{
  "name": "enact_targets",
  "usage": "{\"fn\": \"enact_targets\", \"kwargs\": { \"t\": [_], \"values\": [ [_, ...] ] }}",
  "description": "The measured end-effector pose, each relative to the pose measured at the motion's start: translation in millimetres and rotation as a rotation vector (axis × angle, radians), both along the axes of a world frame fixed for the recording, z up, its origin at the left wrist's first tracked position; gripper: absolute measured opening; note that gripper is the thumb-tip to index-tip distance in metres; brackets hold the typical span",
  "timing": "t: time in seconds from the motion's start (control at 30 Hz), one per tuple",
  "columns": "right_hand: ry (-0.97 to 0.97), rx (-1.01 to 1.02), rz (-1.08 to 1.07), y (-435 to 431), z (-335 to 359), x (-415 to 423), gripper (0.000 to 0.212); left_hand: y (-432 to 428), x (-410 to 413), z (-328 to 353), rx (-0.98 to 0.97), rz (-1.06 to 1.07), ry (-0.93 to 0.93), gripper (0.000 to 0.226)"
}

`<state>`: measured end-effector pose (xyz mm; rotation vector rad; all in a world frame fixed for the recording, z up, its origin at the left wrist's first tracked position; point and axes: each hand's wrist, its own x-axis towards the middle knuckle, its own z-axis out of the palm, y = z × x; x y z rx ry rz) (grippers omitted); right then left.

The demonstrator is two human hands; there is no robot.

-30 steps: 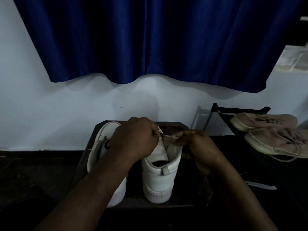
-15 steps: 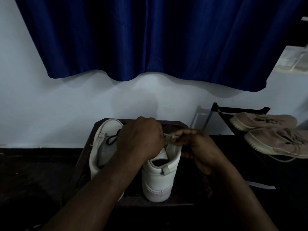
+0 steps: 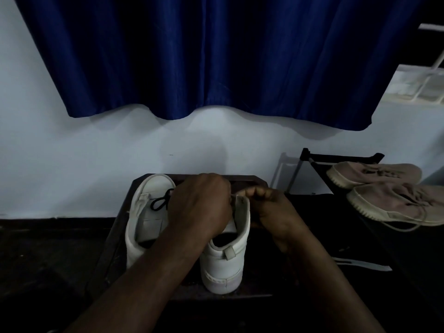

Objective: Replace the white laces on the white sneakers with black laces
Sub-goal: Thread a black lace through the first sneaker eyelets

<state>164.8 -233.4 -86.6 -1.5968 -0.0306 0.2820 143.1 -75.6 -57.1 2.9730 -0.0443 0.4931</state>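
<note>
Two white sneakers stand on a dark stool [image 3: 108, 255], heels toward me. The left sneaker [image 3: 146, 212] carries a black lace [image 3: 161, 201] through its front eyelets. My left hand [image 3: 201, 205] lies curled over the front of the right sneaker [image 3: 223, 267] and grips its upper; its fingertips are hidden. My right hand [image 3: 271, 207] pinches a lace end at the top corner of that shoe's right eyelet flap. The two hands nearly touch there. The lace itself is almost wholly hidden between the fingers.
A black rack [image 3: 341, 158] at the right holds two beige sneakers [image 3: 396, 203]. A pale strip [image 3: 362, 264] lies on the dark floor beside my right forearm. A white wall and a blue curtain [image 3: 216, 56] are close behind the stool.
The short lace end that showed between my hands is now covered, as my right hand moved in to the eyelet flap. My left hand shifted right, uncovering more of the left sneaker's black lace.
</note>
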Motion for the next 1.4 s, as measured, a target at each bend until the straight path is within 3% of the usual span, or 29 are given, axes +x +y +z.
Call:
{"fn": "enact_targets", "kwargs": {
  "t": [0.2, 0.33, 0.4, 0.53, 0.6, 0.63, 0.73, 0.8, 0.87, 0.93, 1.03, 1.1, 1.17, 1.23, 1.3, 1.37, 1.4],
  "values": [
    [-0.074, -0.054, -0.041, 12, 0, 1, 0.018, 1, 0, -3, 0.042, -0.003, -0.028, 0.015],
    [-0.103, -0.098, -0.184, 12, -4, 10, 0.018, 6, 1, -4, 0.028, -0.049, -0.049, 0.020],
    [-0.061, 0.079, -0.315, 3, -1, 16, 0.022, 9, 0, -4, 0.045, -0.057, -0.046, 0.022],
    [0.046, 0.805, -0.457, -28, 12, 24, 0.024, 12, -1, -5, -0.010, -0.030, -0.034, 0.022],
    [0.029, 0.876, -0.379, -27, 19, 18, 0.026, 14, -1, -6, -0.017, -0.016, -0.044, 0.021],
    [-0.009, 0.749, -0.324, -24, 18, 15, 0.026, 14, -1, -6, -0.016, -0.008, -0.047, 0.021],
    [-0.360, -0.110, -0.124, -14, 10, 10, 0.023, 14, -1, -4, -0.005, 0.012, -0.033, 0.018],
    [-0.575, -0.526, 0.062, -12, 3, 10, 0.021, 14, -2, -4, 0.005, 0.021, -0.030, 0.017],
    [-0.822, -0.717, 0.173, -10, 3, 8, 0.024, 14, -2, -4, 0.001, 0.033, -0.032, 0.016],
    [-0.965, -0.751, 0.183, -9, 4, 6, 0.022, 15, -3, -4, -0.011, 0.039, -0.036, 0.015],
    [-0.703, -0.718, 0.102, -14, 5, 10, 0.018, 14, -4, -3, -0.026, 0.033, -0.044, 0.014],
    [-0.406, -0.384, 0.095, -14, 3, 12, 0.017, 15, -4, -3, -0.037, 0.038, -0.050, 0.014],
    [-0.200, 0.195, 0.051, -6, 8, 9, 0.012, 16, -4, -4, -0.037, 0.047, -0.052, 0.015],
    [-0.109, 0.772, 0.021, -5, 20, 5, 0.011, 17, -5, -4, -0.036, 0.050, -0.050, 0.017],
    [-0.096, 1.259, -0.054, -13, 29, 7, 0.024, 19, -6, -4, -0.037, 0.050, -0.048, 0.018],
    [-0.121, 1.481, -0.151, -24, 34, 10, 0.033, 19, -6, -4, -0.045, 0.051, -0.050, 0.017],
    [-0.132, 1.432, -0.173, -25, 34, 11, 0.030, 20, -6, -4, -0.050, 0.056, -0.050, 0.017]
  ]
}}
